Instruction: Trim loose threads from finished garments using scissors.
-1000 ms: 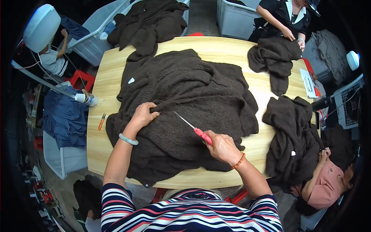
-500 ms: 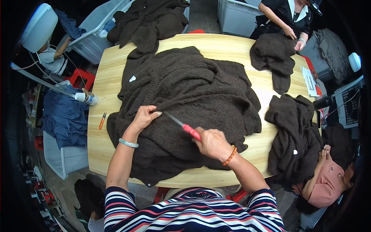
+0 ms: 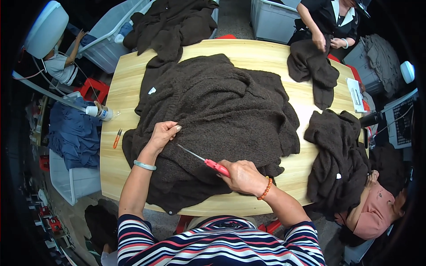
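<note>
Brown and fuzzy, the big sweater [image 3: 222,119] lies spread over the middle of the wooden table [image 3: 248,48], right in front of you. Your left hand [image 3: 163,135] rests on it near its left side. The fingers are bent and close together, pinching up a bit of the knit. You wear a pale green bangle [image 3: 145,166] on that wrist.

Your right hand [image 3: 242,177] sits on the sweater near the table's front edge. Its fingers are shut tight around the red handle of a thin tool [image 3: 204,160]. The metal tip points up and left, toward your left hand, and ends just beside it. You cannot tell if the tip touches the knit. An orange bead bracelet [image 3: 265,189] goes around your right wrist.

On the bare wood at the left lies a small orange clipper [image 3: 116,138], well apart from your hands. A white bottle [image 3: 100,113] lies at the table's left edge. Another brown sweater [image 3: 337,155] is heaped at the right side, and a person in a pink top sits next to it. At the far right corner a person in dark clothes has both hands on a third brown sweater [image 3: 313,71]. More brown knits [image 3: 177,26] hang over a grey bin [image 3: 106,40] at the far left.
</note>
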Available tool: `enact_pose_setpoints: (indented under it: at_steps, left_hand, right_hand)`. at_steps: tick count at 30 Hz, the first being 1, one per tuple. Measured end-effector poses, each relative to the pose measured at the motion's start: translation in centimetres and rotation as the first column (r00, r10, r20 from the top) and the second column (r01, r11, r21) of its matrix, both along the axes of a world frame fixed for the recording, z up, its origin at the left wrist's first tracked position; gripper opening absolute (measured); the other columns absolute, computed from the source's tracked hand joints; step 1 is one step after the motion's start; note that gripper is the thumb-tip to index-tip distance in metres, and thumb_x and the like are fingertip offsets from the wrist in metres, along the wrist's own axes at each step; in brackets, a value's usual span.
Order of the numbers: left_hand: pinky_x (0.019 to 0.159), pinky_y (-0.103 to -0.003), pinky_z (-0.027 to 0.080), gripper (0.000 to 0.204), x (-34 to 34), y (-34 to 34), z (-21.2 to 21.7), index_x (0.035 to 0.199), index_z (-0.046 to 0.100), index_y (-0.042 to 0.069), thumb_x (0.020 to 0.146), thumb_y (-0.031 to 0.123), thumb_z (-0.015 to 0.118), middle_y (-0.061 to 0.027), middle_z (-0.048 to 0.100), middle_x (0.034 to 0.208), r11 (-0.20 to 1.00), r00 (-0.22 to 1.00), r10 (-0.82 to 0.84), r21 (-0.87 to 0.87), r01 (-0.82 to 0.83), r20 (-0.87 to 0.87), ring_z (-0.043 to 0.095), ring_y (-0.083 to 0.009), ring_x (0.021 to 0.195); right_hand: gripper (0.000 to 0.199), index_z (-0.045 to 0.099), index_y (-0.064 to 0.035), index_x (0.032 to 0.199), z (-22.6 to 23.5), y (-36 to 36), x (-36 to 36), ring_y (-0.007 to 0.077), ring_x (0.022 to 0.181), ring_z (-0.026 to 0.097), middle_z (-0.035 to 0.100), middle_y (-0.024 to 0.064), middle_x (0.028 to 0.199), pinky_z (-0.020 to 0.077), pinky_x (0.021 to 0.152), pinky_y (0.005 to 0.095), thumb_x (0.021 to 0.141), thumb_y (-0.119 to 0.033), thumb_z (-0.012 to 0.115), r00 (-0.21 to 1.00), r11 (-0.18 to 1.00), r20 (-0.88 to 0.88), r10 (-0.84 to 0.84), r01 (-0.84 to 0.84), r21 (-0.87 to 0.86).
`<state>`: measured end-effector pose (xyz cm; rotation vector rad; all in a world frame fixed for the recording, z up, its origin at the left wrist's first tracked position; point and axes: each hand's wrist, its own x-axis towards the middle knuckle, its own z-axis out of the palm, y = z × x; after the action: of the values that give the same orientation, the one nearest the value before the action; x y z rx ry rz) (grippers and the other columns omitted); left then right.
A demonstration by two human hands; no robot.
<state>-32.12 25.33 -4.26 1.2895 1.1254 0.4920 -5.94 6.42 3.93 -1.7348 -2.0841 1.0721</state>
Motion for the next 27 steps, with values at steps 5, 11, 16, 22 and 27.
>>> enact_pose_setpoints:
  at_steps: [5, 11, 16, 22, 27]
  left_hand:
    - [0.071, -0.031, 0.049, 0.022, 0.3, -1.7, 1.4, 0.102, 0.07, 0.0, 0.086, 0.014, 0.072, -0.0039, 0.066, 0.082, 0.8, 0.95, 0.108, 0.593, 0.093, -0.294, 0.058, -0.0173, 0.074]
    - [0.087, -0.04, 0.05, 0.02, -0.4, -3.6, 2.1, 0.095, 0.071, 0.002, 0.079, 0.014, 0.074, -0.0137, 0.071, 0.098, 0.794, 0.841, 0.1, 0.552, 0.254, -0.532, 0.062, -0.0322, 0.095]
    - [0.086, -0.034, 0.05, 0.032, -0.5, -2.5, 2.2, 0.109, 0.068, 0.003, 0.078, 0.011, 0.074, -0.0108, 0.07, 0.094, 0.76, 0.897, 0.068, 0.605, 0.236, -0.437, 0.064, -0.0227, 0.091]
    - [0.094, -0.035, 0.049, 0.081, 3.1, 6.9, 2.9, 0.141, 0.041, -0.01, 0.072, 0.004, 0.08, -0.0163, 0.065, 0.112, 0.985, 0.948, 0.174, 0.058, -0.165, -0.268, 0.063, -0.0266, 0.104]
    - [0.084, -0.032, 0.051, 0.039, 3.4, 10.0, 2.1, 0.105, 0.066, -0.004, 0.071, 0.003, 0.082, -0.0116, 0.069, 0.099, 0.999, 0.912, 0.042, 0.023, -0.035, -0.409, 0.064, -0.0201, 0.092]
  right_hand:
    - [0.024, 0.062, -0.0098, 0.11, -0.9, -0.5, 1.8, 0.0407, 0.076, 0.067, 0.067, 0.0211, 0.076, 0.0529, 0.07, 0.0489, 0.09, -0.022, 0.063, 0.976, 0.974, -0.083, -0.202, 0.209, 0.089]
    - [0.025, 0.062, -0.0089, 0.109, 0.0, -1.8, 0.6, 0.0392, 0.071, 0.067, 0.066, 0.0208, 0.073, 0.053, 0.067, 0.0485, 0.089, -0.023, 0.064, 0.999, 0.997, 0.032, 0.025, -0.028, 0.077]
    - [0.026, 0.061, -0.0098, 0.111, 0.2, -2.6, 2.3, 0.0398, 0.073, 0.066, 0.067, 0.0193, 0.077, 0.0522, 0.068, 0.0482, 0.09, -0.025, 0.064, 0.99, 0.99, -0.094, -0.106, 0.114, 0.086]
    - [0.023, 0.062, -0.0085, 0.109, -0.9, -5.0, 4.5, 0.0396, 0.078, 0.067, 0.067, 0.0199, 0.081, 0.0529, 0.072, 0.0489, 0.088, -0.017, 0.062, 0.988, 0.987, -0.003, -0.153, 0.153, 0.046]
    - [0.026, 0.063, -0.0096, 0.112, -1.0, -6.5, 5.0, 0.0394, 0.079, 0.067, 0.068, 0.02, 0.082, 0.053, 0.071, 0.049, 0.087, -0.017, 0.061, 0.98, 0.98, -0.017, -0.198, 0.197, -0.014]
